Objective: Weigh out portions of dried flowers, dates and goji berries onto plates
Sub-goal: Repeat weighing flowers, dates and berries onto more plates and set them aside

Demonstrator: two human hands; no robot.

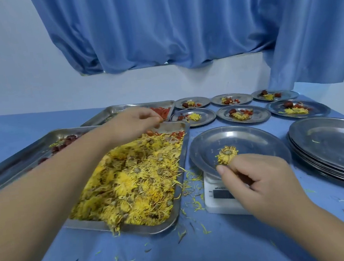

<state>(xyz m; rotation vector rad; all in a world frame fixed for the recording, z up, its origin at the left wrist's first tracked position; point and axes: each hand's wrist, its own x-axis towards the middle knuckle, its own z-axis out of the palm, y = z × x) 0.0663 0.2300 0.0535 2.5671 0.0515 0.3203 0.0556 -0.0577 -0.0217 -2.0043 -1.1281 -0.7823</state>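
Head view: a likely light, crumbly dried chrysanthemum is being pinched by its lower edge in the right hand; the grip of the left hand cannot be told.

Flower was pinched by right hand over plate set on scale. Left hand was held across flower tray, fingers curled beside goji; anything held could not be told. Six filled plates were ranged behind, plate stack placed at right, petals scattered on cloth.
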